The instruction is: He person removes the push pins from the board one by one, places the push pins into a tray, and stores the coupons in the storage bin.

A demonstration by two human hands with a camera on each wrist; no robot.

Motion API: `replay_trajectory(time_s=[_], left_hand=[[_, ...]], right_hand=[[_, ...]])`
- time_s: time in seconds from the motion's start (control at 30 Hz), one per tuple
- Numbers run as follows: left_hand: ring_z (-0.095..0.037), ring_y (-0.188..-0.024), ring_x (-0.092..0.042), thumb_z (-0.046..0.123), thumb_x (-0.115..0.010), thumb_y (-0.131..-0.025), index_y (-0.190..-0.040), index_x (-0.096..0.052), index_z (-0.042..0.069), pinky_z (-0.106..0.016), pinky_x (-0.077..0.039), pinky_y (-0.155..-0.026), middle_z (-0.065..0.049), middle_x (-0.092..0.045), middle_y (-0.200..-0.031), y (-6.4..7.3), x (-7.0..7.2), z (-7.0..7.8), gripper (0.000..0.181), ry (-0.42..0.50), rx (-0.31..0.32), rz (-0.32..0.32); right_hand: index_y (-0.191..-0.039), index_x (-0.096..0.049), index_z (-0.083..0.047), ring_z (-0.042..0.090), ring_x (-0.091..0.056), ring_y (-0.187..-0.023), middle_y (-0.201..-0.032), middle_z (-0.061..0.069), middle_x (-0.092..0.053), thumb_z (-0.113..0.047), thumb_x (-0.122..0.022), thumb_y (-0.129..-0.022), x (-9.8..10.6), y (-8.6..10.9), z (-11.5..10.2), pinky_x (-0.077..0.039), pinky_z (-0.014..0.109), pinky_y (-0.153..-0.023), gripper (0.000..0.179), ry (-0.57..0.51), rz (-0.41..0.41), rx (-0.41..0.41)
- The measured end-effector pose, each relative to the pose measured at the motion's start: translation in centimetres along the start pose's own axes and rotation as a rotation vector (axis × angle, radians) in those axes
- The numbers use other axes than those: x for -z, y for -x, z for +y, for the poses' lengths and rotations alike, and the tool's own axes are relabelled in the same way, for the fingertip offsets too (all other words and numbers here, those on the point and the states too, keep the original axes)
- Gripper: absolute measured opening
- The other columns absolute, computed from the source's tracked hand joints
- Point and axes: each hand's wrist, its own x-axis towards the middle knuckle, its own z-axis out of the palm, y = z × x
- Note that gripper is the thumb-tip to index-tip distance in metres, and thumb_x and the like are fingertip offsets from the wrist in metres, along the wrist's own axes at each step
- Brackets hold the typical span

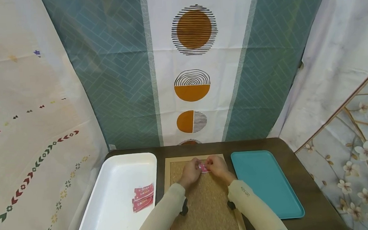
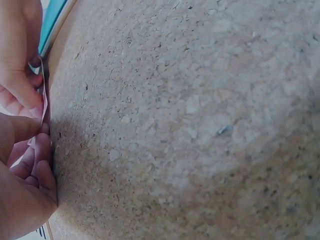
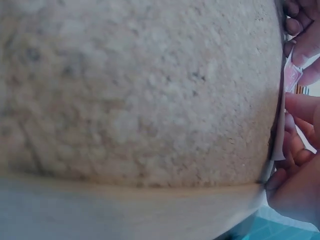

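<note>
Near the far end of the cork board [image 1: 205, 205], both hands hold a small red and white paper coupon [image 1: 203, 168]. My left hand [image 1: 190, 172] pinches its left end. The right hand [image 1: 217, 167] pinches the other end, and its fingers cover part of the print. In the right wrist view the coupon [image 3: 293, 75] stands up from the cork at a slant, between thumbs and fingers. Seen edge-on in the left wrist view, the paper strip [image 2: 45, 95] runs close to the cork surface. Whether it touches the board is hard to tell.
Left of the board stands a white tray [image 1: 113, 203] with red coupons [image 1: 143, 192] near its right wall. A teal tray [image 1: 264, 180] lies to the right. The dark table [image 1: 315, 198] ends at a patterned curtain [image 1: 189, 93] behind.
</note>
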Motion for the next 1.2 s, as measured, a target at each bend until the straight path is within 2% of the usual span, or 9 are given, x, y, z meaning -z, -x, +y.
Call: replay_trajectory(time_s=[0.2, 0.37, 0.57, 0.7, 0.93, 1.03, 1.2], left_hand=[[-0.011, -0.067, -0.051, -0.002, -0.065, -0.098, -0.125, -0.064, -0.001, -0.024, -0.041, -0.057, -0.004, -0.062, -0.083, 0.0, 0.1, -0.1, 0.028, 0.007, -0.029, 0.016], [-0.010, -0.063, -0.048, 0.000, -0.064, -0.100, -0.126, -0.063, 0.001, -0.024, -0.038, -0.054, -0.002, -0.057, -0.077, 0.3, 0.5, -0.1, 0.027, 0.047, -0.019, 0.003], [-0.009, -0.060, -0.048, 0.000, -0.064, -0.100, -0.127, -0.063, 0.001, -0.023, -0.039, -0.051, -0.001, -0.057, -0.077, 0.6, 1.7, 0.4, 0.027, 0.036, -0.057, 0.008], [-0.010, -0.061, -0.050, 0.002, -0.065, -0.101, -0.128, -0.063, 0.002, -0.023, -0.040, -0.052, -0.003, -0.060, -0.079, 0.9, 2.6, 0.6, 0.028, 0.016, -0.061, 0.020], [-0.014, -0.075, -0.061, 0.006, -0.068, -0.101, -0.129, -0.064, 0.003, -0.024, -0.051, -0.061, -0.011, -0.071, -0.102, 1.3, 4.1, 1.1, 0.028, 0.010, -0.034, 0.041], [-0.015, -0.077, -0.063, 0.008, -0.068, -0.101, -0.130, -0.064, 0.004, -0.025, -0.052, -0.064, -0.012, -0.072, -0.105, 1.6, 4.8, 1.1, 0.029, -0.003, -0.044, 0.038], [-0.016, -0.072, -0.059, 0.008, -0.069, -0.101, -0.130, -0.064, 0.004, -0.026, -0.050, -0.059, -0.010, -0.069, -0.095, 2.3, 6.2, 1.5, 0.030, -0.012, -0.078, 0.047]], right_hand=[[-0.088, -0.072, -0.007, 0.016, -0.057, -0.074, -0.082, 0.003, -0.068, -0.005, -0.075, -0.095, 0.9, -0.3, -0.3, -0.052, 0.031, -0.067, 0.008, 0.005, -0.049, 0.004], [-0.094, -0.072, -0.004, 0.016, -0.061, -0.079, -0.088, 0.004, -0.072, -0.006, -0.073, -0.097, 2.0, -0.1, -0.4, -0.056, 0.034, -0.072, 0.004, -0.033, -0.090, 0.011], [-0.094, -0.075, -0.001, 0.015, -0.066, -0.078, -0.087, 0.005, -0.075, -0.007, -0.076, -0.095, 3.4, 0.5, -1.0, -0.058, 0.035, -0.071, 0.006, -0.037, -0.081, 0.067], [-0.092, -0.076, -0.001, 0.014, -0.064, -0.073, -0.083, 0.005, -0.075, -0.003, -0.074, -0.095, 3.9, 1.0, -1.5, -0.054, 0.030, -0.064, 0.004, -0.041, -0.105, 0.078], [-0.095, -0.077, -0.003, 0.016, -0.064, -0.069, -0.083, 0.006, -0.074, 0.000, -0.072, -0.096, 4.4, 1.2, -2.1, -0.053, 0.025, -0.059, 0.006, -0.089, -0.149, 0.077], [-0.098, -0.078, -0.004, 0.016, -0.063, -0.070, -0.087, 0.007, -0.076, -0.001, -0.073, -0.096, 4.7, 1.3, -2.2, -0.055, 0.027, -0.061, 0.006, -0.090, -0.136, 0.105], [-0.100, -0.079, -0.003, 0.016, -0.065, -0.077, -0.093, 0.008, -0.078, 0.000, -0.074, -0.094, 5.6, 1.7, -2.1, -0.060, 0.032, -0.070, 0.008, -0.050, -0.105, 0.165]])
